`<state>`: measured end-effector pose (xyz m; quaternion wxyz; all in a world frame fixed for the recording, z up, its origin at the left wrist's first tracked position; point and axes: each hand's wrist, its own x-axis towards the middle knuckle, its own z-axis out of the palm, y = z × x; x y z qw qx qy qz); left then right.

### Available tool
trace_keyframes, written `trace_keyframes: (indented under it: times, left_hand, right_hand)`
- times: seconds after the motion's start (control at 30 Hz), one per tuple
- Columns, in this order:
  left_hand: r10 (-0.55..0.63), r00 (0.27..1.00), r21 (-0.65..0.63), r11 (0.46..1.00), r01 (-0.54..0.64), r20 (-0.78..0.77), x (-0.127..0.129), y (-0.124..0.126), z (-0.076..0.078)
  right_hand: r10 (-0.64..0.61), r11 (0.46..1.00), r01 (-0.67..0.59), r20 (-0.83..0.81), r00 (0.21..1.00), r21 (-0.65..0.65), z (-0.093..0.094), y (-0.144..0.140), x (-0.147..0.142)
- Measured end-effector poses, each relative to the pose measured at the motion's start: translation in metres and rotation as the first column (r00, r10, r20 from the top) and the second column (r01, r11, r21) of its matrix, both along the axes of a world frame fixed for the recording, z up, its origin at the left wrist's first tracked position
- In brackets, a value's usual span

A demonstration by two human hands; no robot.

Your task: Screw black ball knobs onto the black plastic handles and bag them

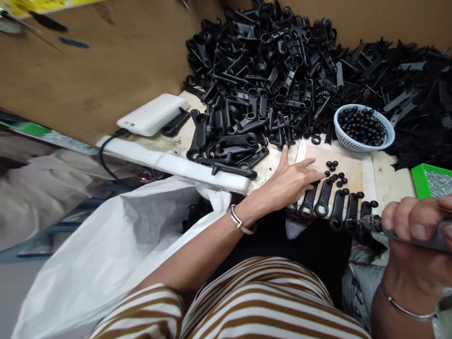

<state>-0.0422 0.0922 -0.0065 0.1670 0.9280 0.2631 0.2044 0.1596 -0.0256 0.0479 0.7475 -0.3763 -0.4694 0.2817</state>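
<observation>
While beneath the left hand, lined-up handles, right hand beside.

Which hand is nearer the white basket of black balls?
Left. The left hand lies flat on the board just below-left of the basket; the right hand, gripping a screwdriver, sits lower.

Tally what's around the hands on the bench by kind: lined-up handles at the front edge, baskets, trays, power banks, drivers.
Black handles in the front row: 5 clearly visible; any under the left hand cannot be told
White basket of black knobs: 1
Green tray of screws: 1
White power bank: 1
Driver in the right hand: 1
Total: 9
</observation>
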Motion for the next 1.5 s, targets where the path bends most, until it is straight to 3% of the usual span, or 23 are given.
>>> trace_keyframes:
  times: [0.17,0.3,0.5,0.67,0.8,1.03,1.23,1.5]
  left_hand:
    - [0.085,0.980,0.270,0.954,-0.133,0.182,-0.013,-0.024,-0.001]
    - [-0.008,0.993,0.354,0.935,-0.034,0.116,-0.020,-0.054,-0.009]
    - [-0.010,1.000,0.357,0.934,0.011,-0.007,-0.019,-0.065,-0.016]
    - [-0.019,0.999,0.391,0.920,-0.001,0.047,-0.018,-0.061,-0.018]
    - [-0.039,0.997,0.339,0.941,0.016,0.061,-0.017,-0.061,-0.023]
    - [-0.053,0.996,0.313,0.949,0.026,0.077,-0.020,-0.060,-0.023]
    - [-0.043,0.993,0.331,0.944,0.005,0.106,-0.020,-0.061,-0.024]
    - [-0.049,0.991,0.305,0.952,0.009,0.124,-0.018,-0.061,-0.024]
  right_hand:
    - [0.018,1.000,-0.018,-0.015,1.000,0.025,0.007,0.016,-0.002]
    - [0.099,0.993,-0.099,-0.004,0.995,0.061,0.014,0.039,-0.014]
    - [0.173,0.981,-0.176,0.051,0.984,0.082,0.017,0.073,-0.039]
    - [0.141,0.989,-0.145,0.084,0.986,0.042,0.014,0.086,-0.051]
    - [0.121,0.992,-0.123,0.134,0.984,0.010,0.016,0.089,-0.055]
    - [0.212,0.973,-0.229,0.278,0.937,0.027,0.017,0.097,-0.058]
    - [0.174,0.985,-0.173,0.189,0.967,-0.021,0.006,0.098,-0.062]
    - [0.192,0.981,-0.190,0.146,0.971,-0.028,0.002,0.099,-0.060]
